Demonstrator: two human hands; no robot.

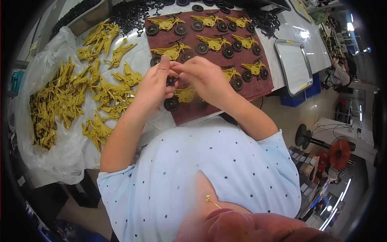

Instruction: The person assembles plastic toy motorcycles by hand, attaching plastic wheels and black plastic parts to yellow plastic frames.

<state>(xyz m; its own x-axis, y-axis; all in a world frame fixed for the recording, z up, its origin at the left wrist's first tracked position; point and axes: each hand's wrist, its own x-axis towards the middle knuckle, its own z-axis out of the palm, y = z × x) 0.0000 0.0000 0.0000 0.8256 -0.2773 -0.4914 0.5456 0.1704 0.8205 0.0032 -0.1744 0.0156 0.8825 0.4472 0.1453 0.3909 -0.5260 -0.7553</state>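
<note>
Left hand [152, 86] closed around a small black part [171, 82]; right hand [207, 78] has fingertips bunched at it, can't tell if they grip it too. Part sits between the hands, above the near-left area of a dark red mat [258, 86]. Mat carries rows of yellow motorbike bodies [253, 67] with black wheels [237, 83] beside them. Left of mat: loose yellow pieces [113, 90], then clear bag [68, 161] full of more. Right: metal tray [294, 64]. Far edge: black parts pile [129, 16].
</note>
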